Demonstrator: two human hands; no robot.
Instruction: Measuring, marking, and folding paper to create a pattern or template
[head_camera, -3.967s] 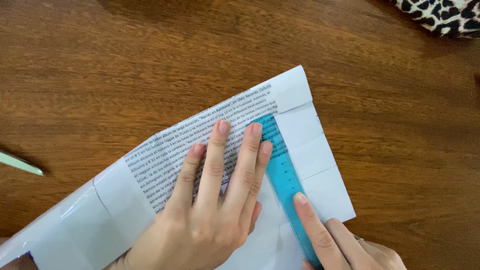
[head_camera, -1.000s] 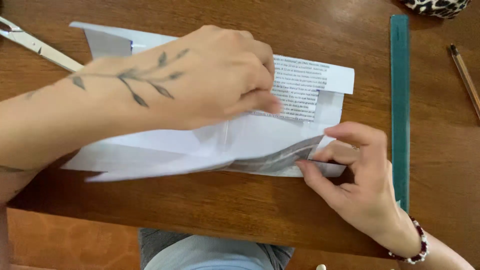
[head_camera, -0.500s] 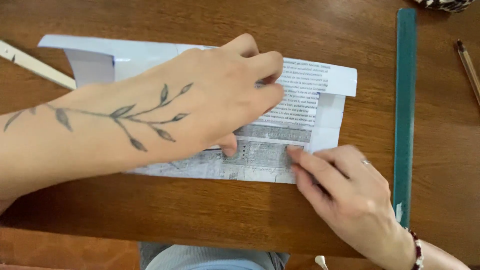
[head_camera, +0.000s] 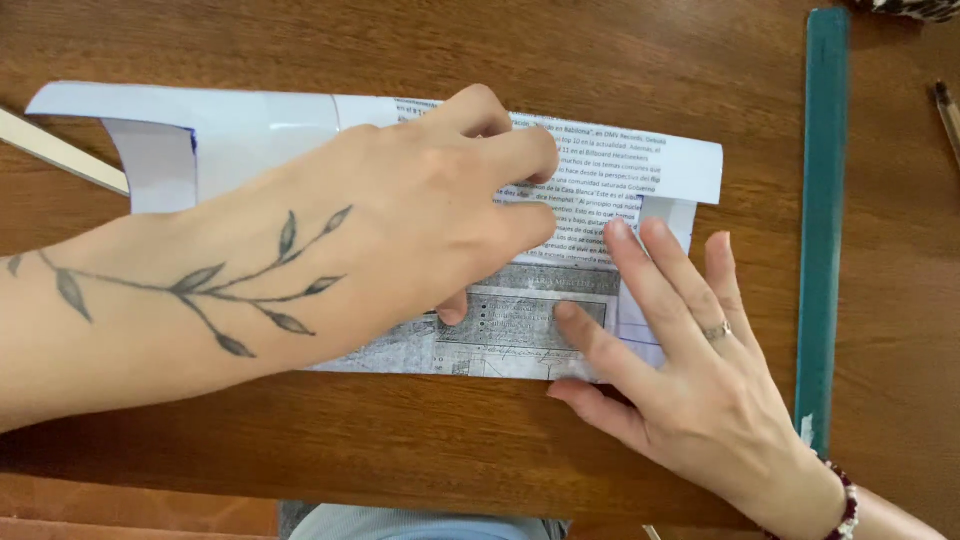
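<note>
Item: folded sheet of printed paper (head_camera: 585, 190), white with blocks of grey text and a picture panel, which lay flat on the wooden table (head_camera: 400, 440) with its long axis running left to right across the view, parallel to the near table edge. The left hand (head_camera: 420, 230) rested on top of the sheet near its middle, palm down, fingers curled together and pointing toward the right end, thumb tucked under against the printed panel; it pressed the paper and clamped nothing. The right hand (head_camera: 680, 370) lay flat at the sheet's lower right corner, fingers spread apart and extended up and to the left over the folded edge, fingertips touching the paper, a ring on one finger and a beaded bracelet at the wrist. The paper thus lay directly beneath both hands, the left nearer its centre, the right at its right end. Accessory items: a teal ruler (head_camera: 822, 220), upright in the view, just beside the right hand and apart from the paper; a pale strip-like tool (head_camera: 60, 150) at the left edge, partly under the sheet; a pencil-like stick (head_camera: 948, 115) at far right.
</note>
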